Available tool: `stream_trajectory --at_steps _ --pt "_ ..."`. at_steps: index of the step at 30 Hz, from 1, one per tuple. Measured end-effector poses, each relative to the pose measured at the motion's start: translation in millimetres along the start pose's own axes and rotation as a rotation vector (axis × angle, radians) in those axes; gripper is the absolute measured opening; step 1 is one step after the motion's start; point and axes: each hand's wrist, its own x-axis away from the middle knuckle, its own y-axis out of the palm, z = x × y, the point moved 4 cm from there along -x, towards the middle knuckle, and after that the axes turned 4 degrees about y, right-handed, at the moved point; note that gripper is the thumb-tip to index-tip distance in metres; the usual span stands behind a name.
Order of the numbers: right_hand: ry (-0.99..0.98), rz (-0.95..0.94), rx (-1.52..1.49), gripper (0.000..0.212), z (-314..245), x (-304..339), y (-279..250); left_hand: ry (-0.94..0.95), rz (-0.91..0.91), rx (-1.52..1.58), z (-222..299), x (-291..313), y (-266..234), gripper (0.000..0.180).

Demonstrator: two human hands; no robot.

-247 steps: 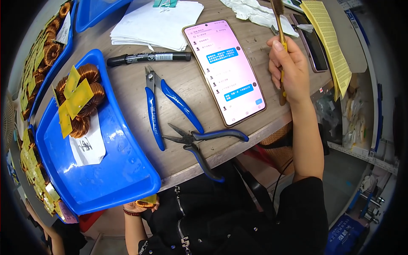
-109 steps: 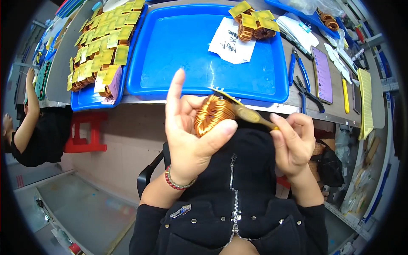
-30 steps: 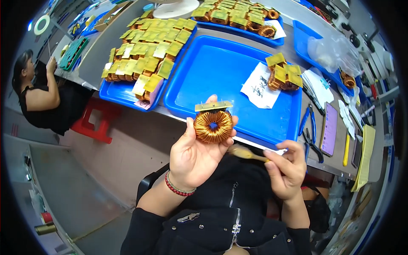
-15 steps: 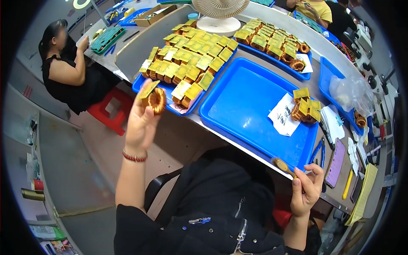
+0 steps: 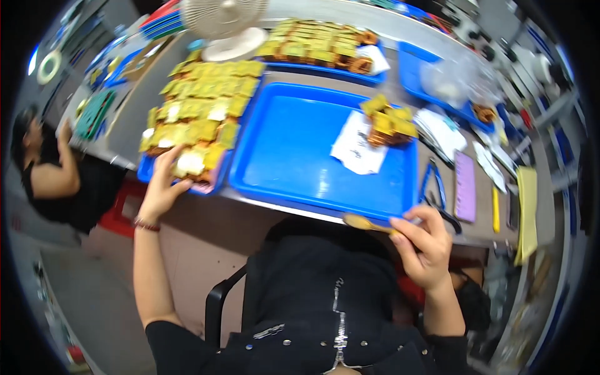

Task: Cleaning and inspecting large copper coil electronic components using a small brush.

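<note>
My left hand [image 5: 164, 190] is at the near left corner of the left blue tray [image 5: 223, 177], closed round a copper-wound ring coil with a yellow plate. Blur and the fingers mostly hide that coil. Rows of similar yellow-topped coils [image 5: 203, 100] fill the tray beyond it. In my right hand [image 5: 425, 247], pinched between thumb and fingers, is a small brush [image 5: 362, 223] with a yellowish handle and a brownish tip, pointing left. It is just off the near edge of the middle blue tray [image 5: 281, 187]. A few coils [image 5: 389, 125] and a marked paper [image 5: 359, 147] lie there.
Another blue tray of coils [image 5: 319, 44] stands at the back, beside a fan [image 5: 234, 40]. Blue-handled pliers [image 5: 432, 181], a purple case [image 5: 464, 187] and a yellow pen [image 5: 495, 209] lie at the right. A seated person [image 5: 50, 169] is at far left.
My left hand has lowered the coil from in front of the left tray to its near corner. The view has turned, and the brush stays in my right hand.
</note>
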Motion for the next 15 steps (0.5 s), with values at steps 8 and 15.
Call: stream_trajectory --at_steps 8,15 --pt "0.049 0.132 0.040 0.043 70.7 -67.4 -23.3 -0.144 0.042 0.319 22.6 6.2 9.1 0.089" --pt "0.246 0.049 0.145 0.039 138.7 -121.6 1.3 -0.024 0.101 0.233 32.2 9.3 8.2 0.088"
